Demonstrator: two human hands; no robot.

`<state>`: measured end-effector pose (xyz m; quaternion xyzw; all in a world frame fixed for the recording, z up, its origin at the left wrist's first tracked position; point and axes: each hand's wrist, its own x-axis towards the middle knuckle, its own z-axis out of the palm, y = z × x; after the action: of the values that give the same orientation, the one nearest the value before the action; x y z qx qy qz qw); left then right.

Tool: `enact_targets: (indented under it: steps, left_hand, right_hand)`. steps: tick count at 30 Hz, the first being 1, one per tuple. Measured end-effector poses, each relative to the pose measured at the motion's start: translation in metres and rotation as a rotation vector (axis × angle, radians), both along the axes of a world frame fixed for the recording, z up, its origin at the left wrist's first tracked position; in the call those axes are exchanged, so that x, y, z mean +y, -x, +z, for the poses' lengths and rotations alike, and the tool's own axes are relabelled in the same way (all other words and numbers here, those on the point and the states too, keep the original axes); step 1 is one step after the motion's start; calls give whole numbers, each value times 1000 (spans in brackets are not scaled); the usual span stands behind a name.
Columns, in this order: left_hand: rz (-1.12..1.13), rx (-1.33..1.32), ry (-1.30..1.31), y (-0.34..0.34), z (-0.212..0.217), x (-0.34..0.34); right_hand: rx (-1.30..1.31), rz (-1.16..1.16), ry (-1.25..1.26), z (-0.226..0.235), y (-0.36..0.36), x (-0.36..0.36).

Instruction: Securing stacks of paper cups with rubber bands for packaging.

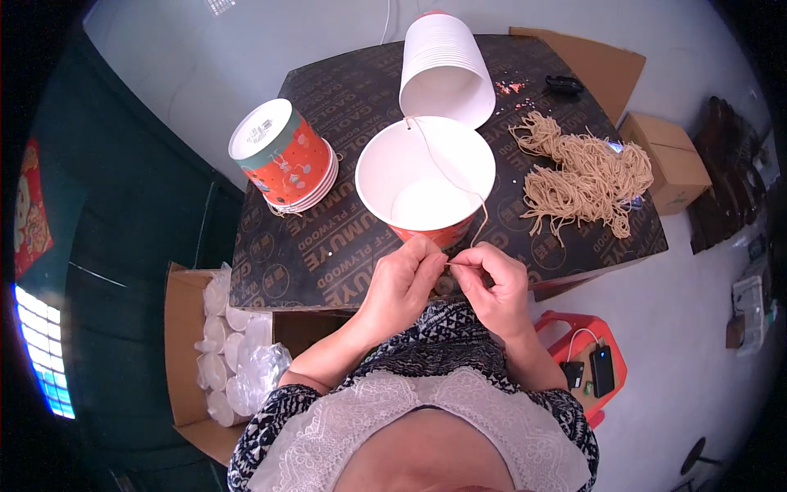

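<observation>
A white-lined paper bucket [393,168] with an orange outside stands mouth up at the table's near edge. A tan cord [443,170] runs from a hole in its far rim, across its mouth and over the right rim toward my hands. Just in front of the bucket, my left hand [403,280] pinches the cord, its fingers closed. My right hand [494,283] is closed too, thumb and forefinger pinching the cord close to the left fingertips. A short stretch of cord shows between them; the fingers hide its very end.
Stacked orange buckets [287,160] stand upside down at left. A white bucket stack [447,70] lies at the back. Tan cords [586,176] are heaped at right, near a black object [564,84]. Below are a carton [187,361] of wrapped buckets and a red stool [611,353].
</observation>
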<state>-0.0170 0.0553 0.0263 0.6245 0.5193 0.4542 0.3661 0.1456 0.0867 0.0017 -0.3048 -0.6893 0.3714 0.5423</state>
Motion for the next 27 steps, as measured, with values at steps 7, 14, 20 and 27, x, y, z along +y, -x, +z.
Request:
enact_targets:
  steps: [7, 14, 20, 27]
  left_hand:
    - [-30, 30, -42, 0, 1, -3]
    - [113, -219, -177, -4, -1, -7]
    - [95, -225, -166, 0, 3, -12]
    - [111, -206, -164, 4, -4, -12]
  right_hand:
    - [18, -26, -1, 3, 2, -3]
    - [63, -157, -101, 1, 13, -1]
    - [4, -254, -182, -4, 22, 6]
    - [-48, -305, -252, -6, 25, 8]
